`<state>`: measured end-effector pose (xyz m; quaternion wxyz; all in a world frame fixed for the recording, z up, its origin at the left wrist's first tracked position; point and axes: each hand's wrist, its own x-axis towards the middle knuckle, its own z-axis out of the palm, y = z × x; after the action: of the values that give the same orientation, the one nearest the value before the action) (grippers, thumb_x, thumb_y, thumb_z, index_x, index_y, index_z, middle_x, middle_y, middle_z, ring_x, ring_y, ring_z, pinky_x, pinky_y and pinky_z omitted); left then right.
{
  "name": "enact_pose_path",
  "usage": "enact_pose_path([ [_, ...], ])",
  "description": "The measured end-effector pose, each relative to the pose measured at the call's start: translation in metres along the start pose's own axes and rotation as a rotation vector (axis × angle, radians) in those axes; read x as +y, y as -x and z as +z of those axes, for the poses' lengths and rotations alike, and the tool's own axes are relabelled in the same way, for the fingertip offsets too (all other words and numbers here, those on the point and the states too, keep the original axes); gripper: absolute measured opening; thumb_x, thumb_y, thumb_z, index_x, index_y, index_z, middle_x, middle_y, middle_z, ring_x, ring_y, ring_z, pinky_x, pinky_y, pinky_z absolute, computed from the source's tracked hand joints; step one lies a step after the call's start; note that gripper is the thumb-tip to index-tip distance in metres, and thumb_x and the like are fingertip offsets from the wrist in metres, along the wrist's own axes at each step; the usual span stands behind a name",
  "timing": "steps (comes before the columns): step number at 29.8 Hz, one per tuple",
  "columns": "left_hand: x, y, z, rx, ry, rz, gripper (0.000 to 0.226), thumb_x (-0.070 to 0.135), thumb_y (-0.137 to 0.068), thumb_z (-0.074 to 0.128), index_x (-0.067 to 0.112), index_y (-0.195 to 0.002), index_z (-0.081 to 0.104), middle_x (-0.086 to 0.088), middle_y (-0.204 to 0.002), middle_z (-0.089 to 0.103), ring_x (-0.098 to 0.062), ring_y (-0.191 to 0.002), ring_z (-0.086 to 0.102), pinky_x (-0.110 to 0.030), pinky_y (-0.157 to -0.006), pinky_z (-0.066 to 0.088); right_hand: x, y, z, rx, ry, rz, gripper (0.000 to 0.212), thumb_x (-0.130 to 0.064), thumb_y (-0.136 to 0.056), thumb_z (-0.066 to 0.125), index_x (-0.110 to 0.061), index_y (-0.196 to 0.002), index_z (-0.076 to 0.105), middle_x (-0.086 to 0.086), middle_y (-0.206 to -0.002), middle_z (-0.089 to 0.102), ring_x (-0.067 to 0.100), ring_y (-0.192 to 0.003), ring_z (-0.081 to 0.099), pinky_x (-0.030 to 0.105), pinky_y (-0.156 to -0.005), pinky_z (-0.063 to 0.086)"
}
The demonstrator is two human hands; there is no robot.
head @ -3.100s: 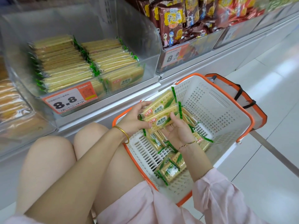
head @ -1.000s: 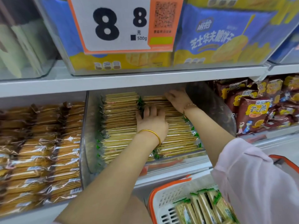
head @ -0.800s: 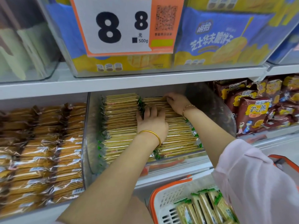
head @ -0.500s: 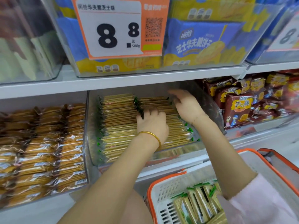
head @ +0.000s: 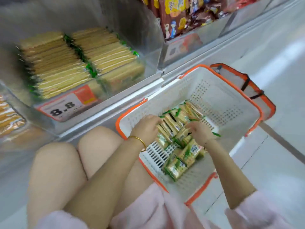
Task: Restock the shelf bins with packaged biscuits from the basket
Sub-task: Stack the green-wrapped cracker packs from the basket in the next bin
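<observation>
Both my hands are down in the white basket [head: 173,96] with the orange rim. Several green-and-yellow biscuit packs [head: 176,167] lie loose in it, and a short row stands on edge between my hands. My left hand [head: 146,128], with a gold bangle, curls its fingers against the left end of that row. Over the right end my right hand [head: 198,132] curls its fingers round the packs. The clear shelf bin [head: 146,40] above left holds two full stacks of the same biscuits [head: 105,52]. The frame is blurred by motion.
A price label reading 8.8 [head: 66,107] is on the bin's front. Brown snack bags [head: 176,15] fill the bin to the right, other wrapped biscuits [head: 9,116] the bin at far left. My bare knees [head: 66,164] are beside the basket. Its handle [head: 250,90] lies on the pale floor.
Both hands have left the stacks in the shelf bin and dropped into the basket. My view has swung down from the shelves to the basket and my knees.
</observation>
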<state>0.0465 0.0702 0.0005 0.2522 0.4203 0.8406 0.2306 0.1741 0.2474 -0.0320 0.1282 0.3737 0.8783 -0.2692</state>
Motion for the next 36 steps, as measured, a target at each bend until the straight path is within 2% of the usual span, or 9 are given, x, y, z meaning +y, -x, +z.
enact_pose_path([
  [6, -0.007, -0.002, 0.009, -0.029, 0.069, -0.111, 0.033, 0.002, -0.092, 0.039, 0.009, -0.116, 0.060, -0.009, -0.127, 0.054, -0.023, -0.117, 0.050, -0.029, -0.097, 0.040, -0.001, 0.000, 0.038, -0.415, 0.526, -0.106, 0.052, 0.005, -0.089, 0.044, -0.019, -0.135, 0.047, 0.012, -0.134, 0.051, 0.024, -0.091, 0.059, 0.029, -0.064, 0.051],
  [10, -0.011, -0.001, 0.015, -0.041, 0.048, -0.137, 0.034, 0.002, -0.091, 0.039, 0.011, -0.116, 0.061, -0.007, -0.122, 0.057, -0.022, -0.111, 0.053, -0.029, -0.092, 0.042, -0.002, 0.003, 0.052, -0.479, 0.920, -0.195, 0.036, -0.010, -0.092, 0.049, -0.014, -0.128, 0.050, 0.016, -0.137, 0.045, 0.032, -0.127, 0.040, 0.052, -0.106, 0.033],
  [13, -0.012, -0.001, 0.017, -0.051, 0.034, -0.145, 0.033, 0.002, -0.091, 0.039, 0.010, -0.114, 0.060, -0.007, -0.118, 0.058, -0.022, -0.107, 0.053, -0.027, -0.087, 0.041, -0.004, 0.001, 0.042, -0.476, 0.960, -0.265, 0.018, -0.008, -0.092, 0.047, -0.015, -0.105, 0.057, 0.008, -0.110, 0.059, 0.028, -0.110, 0.053, 0.051, -0.107, 0.030],
  [16, -0.013, -0.001, 0.019, -0.046, 0.032, -0.155, 0.033, 0.003, -0.091, 0.039, 0.011, -0.114, 0.061, -0.007, -0.117, 0.059, -0.022, -0.108, 0.054, -0.029, -0.090, 0.042, -0.014, -0.009, 0.033, -0.533, 0.878, -0.360, 0.017, -0.006, -0.090, 0.045, -0.017, -0.083, 0.055, 0.000, -0.085, 0.056, 0.023, -0.082, 0.054, 0.041, -0.095, 0.042],
  [20, -0.012, 0.001, 0.018, -0.034, 0.045, -0.161, 0.032, 0.003, -0.091, 0.041, 0.012, -0.113, 0.062, -0.006, -0.118, 0.059, -0.021, -0.108, 0.054, -0.029, -0.092, 0.043, -0.025, -0.007, 0.052, -0.781, 0.744, -0.433, 0.032, -0.012, -0.089, 0.054, -0.003, -0.119, 0.059, 0.012, -0.113, 0.063, 0.024, -0.081, 0.057, 0.016, -0.053, 0.037],
  [25, -0.012, 0.005, 0.014, -0.009, 0.104, -0.184, 0.034, 0.000, -0.089, 0.039, 0.012, -0.109, 0.064, -0.005, -0.119, 0.060, -0.020, -0.109, 0.055, -0.030, -0.093, 0.044, -0.018, 0.000, 0.083, -0.828, 0.963, -0.458, 0.052, -0.020, -0.083, 0.067, -0.013, -0.128, 0.044, 0.006, -0.113, 0.055, 0.025, -0.091, 0.055, 0.032, -0.067, 0.042],
  [28, -0.011, 0.005, 0.014, -0.004, 0.100, -0.179, 0.034, 0.000, -0.089, 0.039, 0.011, -0.109, 0.064, -0.006, -0.118, 0.060, -0.021, -0.108, 0.055, -0.029, -0.093, 0.044, -0.018, 0.001, 0.084, -0.861, 1.003, -0.507, 0.037, -0.023, -0.084, 0.067, -0.011, -0.116, 0.054, 0.006, -0.106, 0.051, 0.025, -0.087, 0.053, 0.030, -0.063, 0.040],
  [31, -0.009, 0.005, 0.013, 0.036, 0.173, -0.203, 0.033, 0.002, -0.091, 0.039, 0.012, -0.110, 0.064, -0.005, -0.118, 0.060, -0.020, -0.103, 0.056, -0.028, -0.087, 0.044, -0.011, -0.005, 0.074, -0.763, 0.710, -0.491, 0.015, -0.025, -0.082, 0.067, -0.017, -0.085, 0.055, 0.001, -0.080, 0.046, 0.019, -0.069, 0.046, 0.025, -0.058, 0.039],
  [36, -0.002, 0.001, -0.002, 0.197, 0.545, -0.307, 0.023, 0.015, -0.097, 0.045, 0.010, -0.115, 0.059, 0.000, -0.111, 0.058, -0.019, -0.103, 0.055, -0.030, -0.095, 0.044, -0.016, -0.008, 0.036, -0.429, -0.552, -0.169, 0.013, -0.026, -0.088, 0.062, -0.018, -0.098, 0.061, -0.001, -0.088, 0.066, 0.016, -0.077, 0.064, 0.033, -0.070, 0.054],
])
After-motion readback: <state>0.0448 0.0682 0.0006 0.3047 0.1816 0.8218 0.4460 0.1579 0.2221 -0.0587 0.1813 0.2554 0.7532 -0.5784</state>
